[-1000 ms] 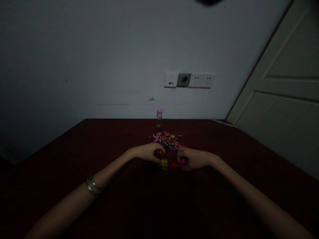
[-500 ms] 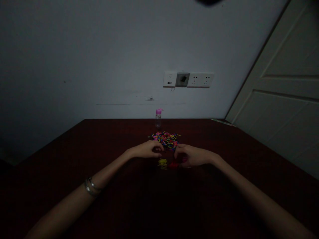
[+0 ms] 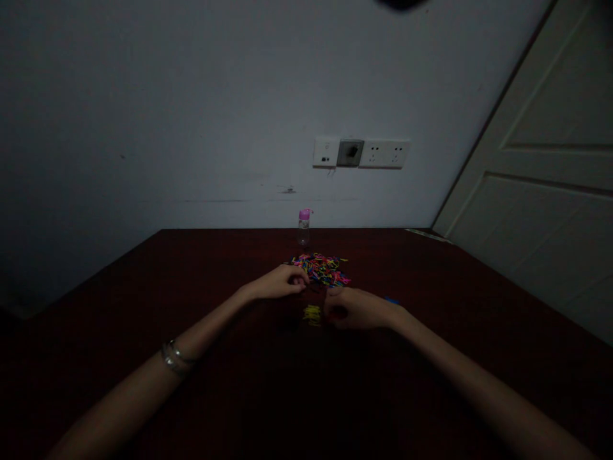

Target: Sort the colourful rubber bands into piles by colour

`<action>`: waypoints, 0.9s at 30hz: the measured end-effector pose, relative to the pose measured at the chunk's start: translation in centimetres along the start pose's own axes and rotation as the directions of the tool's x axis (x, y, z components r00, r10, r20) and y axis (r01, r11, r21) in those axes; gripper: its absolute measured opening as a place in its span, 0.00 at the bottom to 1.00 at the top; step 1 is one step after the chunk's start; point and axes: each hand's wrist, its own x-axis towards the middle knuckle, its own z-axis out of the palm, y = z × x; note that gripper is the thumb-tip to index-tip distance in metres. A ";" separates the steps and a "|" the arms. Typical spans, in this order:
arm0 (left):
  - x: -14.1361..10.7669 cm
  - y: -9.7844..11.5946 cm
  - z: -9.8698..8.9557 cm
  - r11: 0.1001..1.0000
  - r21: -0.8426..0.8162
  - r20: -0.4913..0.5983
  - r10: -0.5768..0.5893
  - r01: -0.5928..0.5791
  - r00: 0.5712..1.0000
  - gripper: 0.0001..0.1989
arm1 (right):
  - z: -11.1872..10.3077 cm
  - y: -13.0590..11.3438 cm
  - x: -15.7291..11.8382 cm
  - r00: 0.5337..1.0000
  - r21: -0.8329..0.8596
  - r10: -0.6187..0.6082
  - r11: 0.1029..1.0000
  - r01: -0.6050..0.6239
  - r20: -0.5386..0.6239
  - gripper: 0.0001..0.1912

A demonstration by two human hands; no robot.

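A heap of small multicoloured elastic bands (image 3: 323, 268) lies on the dark red table. At its near left edge is my left hand (image 3: 282, 282), thumb and fingertips pinched together; anything between them is too small to make out. My right hand (image 3: 361, 308) is curled closed over the spot just right of a small yellow bunch of bands (image 3: 312, 315). A bit of red shows in the gap between its thumb and fingers. What its fingertips hold, if anything, is hidden. Beyond my right wrist lies a small blue bunch (image 3: 391, 300), partly covered.
Behind the heap stands a clear bottle with a pink lid (image 3: 304, 227). The table (image 3: 215, 255) meets a pale wall bearing a row of sockets (image 3: 361, 153). A panelled door (image 3: 541, 191) is at the right, and a thin strip (image 3: 428, 235) lies at the table's back right.
My right hand has moved left and nearer, from the heap's edge to over the red bands, its fingers closing. My left hand has shifted slightly left and its fingertips have come together.
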 end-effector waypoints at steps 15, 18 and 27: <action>0.1 -2.0 0.8 0.949 0.291 -0.020 -0.124 0.124 0.992 0.09 | -0.6 1.0 0.3 0.992 0.037 0.081 0.996 -0.077 -0.099 0.08; 0.1 -1.7 1.3 0.931 0.333 -0.045 -0.141 0.148 0.989 0.06 | -0.5 1.5 1.3 0.974 -0.034 0.138 0.989 -0.146 -0.178 0.06; -0.3 -1.5 0.3 0.968 0.227 -0.049 -0.100 0.109 0.994 0.07 | 0.5 1.6 4.2 0.965 -0.208 0.197 0.950 -0.231 -0.172 0.07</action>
